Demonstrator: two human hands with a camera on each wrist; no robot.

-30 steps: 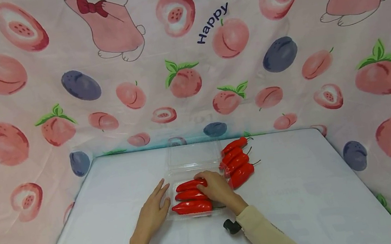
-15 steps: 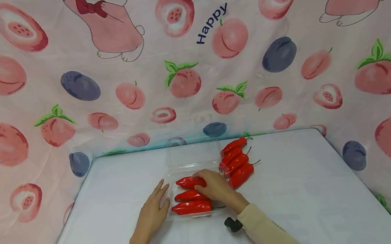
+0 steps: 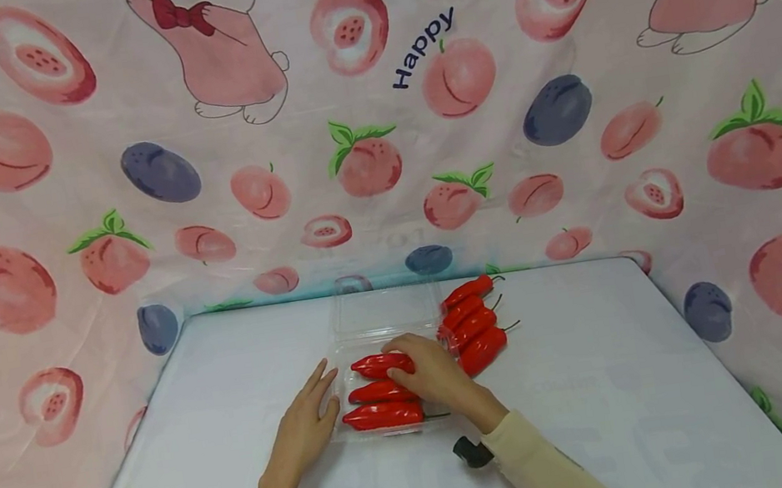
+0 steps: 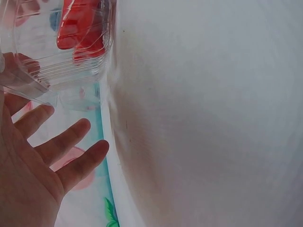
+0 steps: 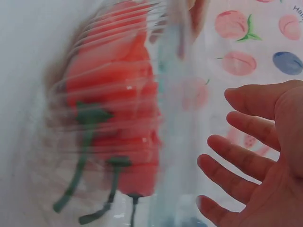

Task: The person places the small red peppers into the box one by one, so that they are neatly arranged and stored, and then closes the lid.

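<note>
A clear plastic clamshell box (image 3: pixel 341 435) sits with its lid (image 3: pixel 386 310) folded back. Three red chili peppers lie side by side in it: the back pepper (image 3: pixel 379 365), the middle pepper (image 3: pixel 381 392) and the front pepper (image 3: pixel 383 415). My right hand (image 3: pixel 431 369) is over the back pepper's stem end; in the right wrist view its fingers (image 5: pixel 241 153) are spread and loosely bent, gripping nothing, beside the box wall. Along the box's left side, my left hand (image 3: pixel 304 426) has its fingers extended, fingertips (image 4: pixel 83 125) right near the clear wall.
Several more red chili peppers (image 3: pixel 483 351) lie in a slanted row right of the box, stems pointing right. The white table (image 3: pixel 632 385) ends against a peach-patterned cloth (image 3: pixel 389 227). Black wrist cameras (image 3: pixel 473 452) are worn below both hands.
The back pepper has moved slightly away from me in the box. My right hand has shifted a little back with it and its forearm has swung slightly right. The left hand stays in place.
</note>
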